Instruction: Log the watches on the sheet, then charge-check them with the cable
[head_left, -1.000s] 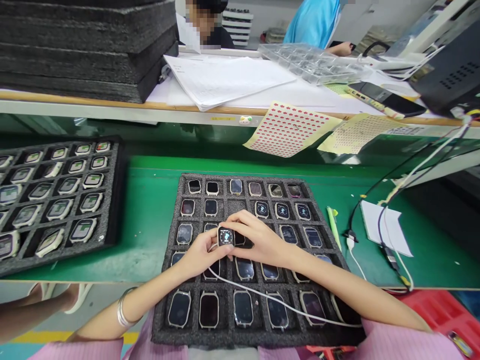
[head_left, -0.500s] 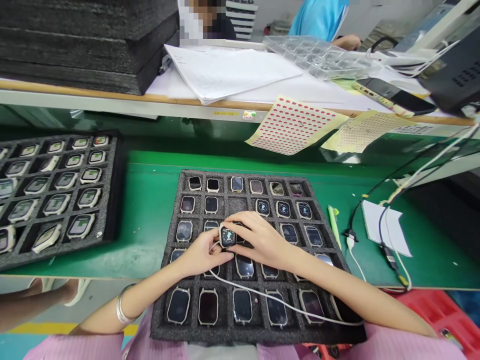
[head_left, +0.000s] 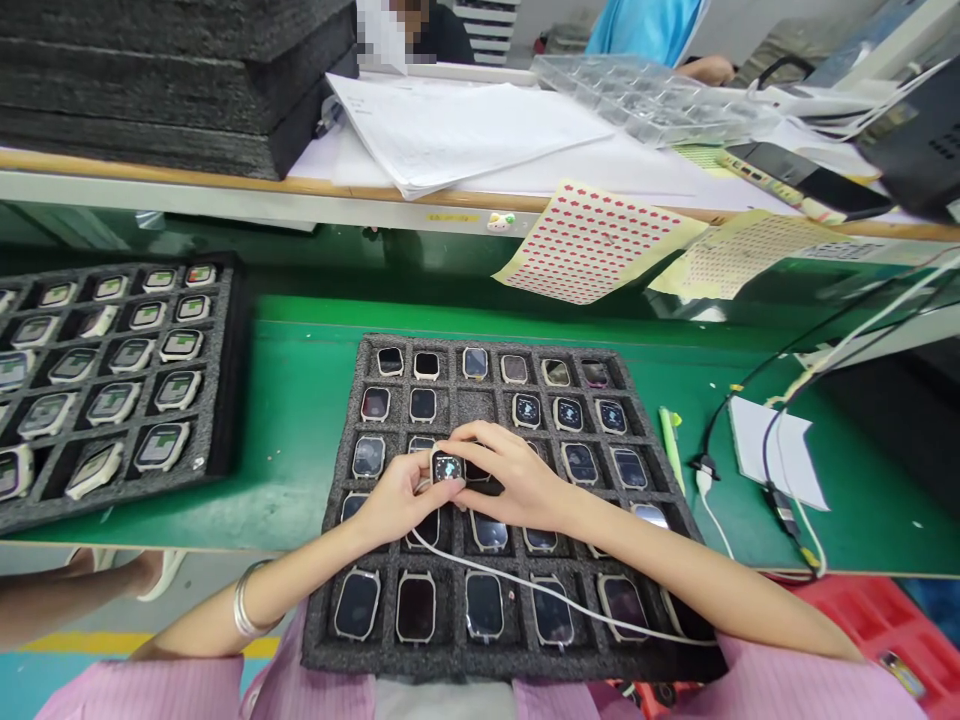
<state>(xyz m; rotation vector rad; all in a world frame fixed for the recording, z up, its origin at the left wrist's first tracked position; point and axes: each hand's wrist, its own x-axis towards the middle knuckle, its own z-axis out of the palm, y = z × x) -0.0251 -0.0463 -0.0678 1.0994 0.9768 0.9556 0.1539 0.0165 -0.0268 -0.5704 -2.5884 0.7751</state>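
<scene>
A smartwatch [head_left: 448, 466] without a strap, its screen lit with a dial, is held above the black foam tray [head_left: 517, 665]. My left hand [head_left: 397, 497] grips it from the left, thumb at the lower edge of the screen. Fingers of my right hand [head_left: 514, 475] close on its right and upper edges. A white cable [head_left: 517, 578] runs from beneath my left hand across the tray to the right; its end at the watch is hidden. Several watches lie in the tray's compartments, mostly dark-screened, with lit dials [head_left: 568, 413] in the second row. One second-row compartment [head_left: 474, 405] holds no watch.
Another foam tray of watches [head_left: 225, 400] lies to the left. Black cables [head_left: 780, 505], a white paper [head_left: 776, 450] and a green pen-like tool [head_left: 671, 445] are on the right. Above, a shelf carries papers [head_left: 465, 130], a phone [head_left: 810, 180] and stacked black foam [head_left: 150, 90]. Sticker sheets [head_left: 592, 240] hang from its edge.
The held watch has shifted slightly left and up with both hands. My left thumb now lies over the lower edge of the screen. The view has moved slightly.
</scene>
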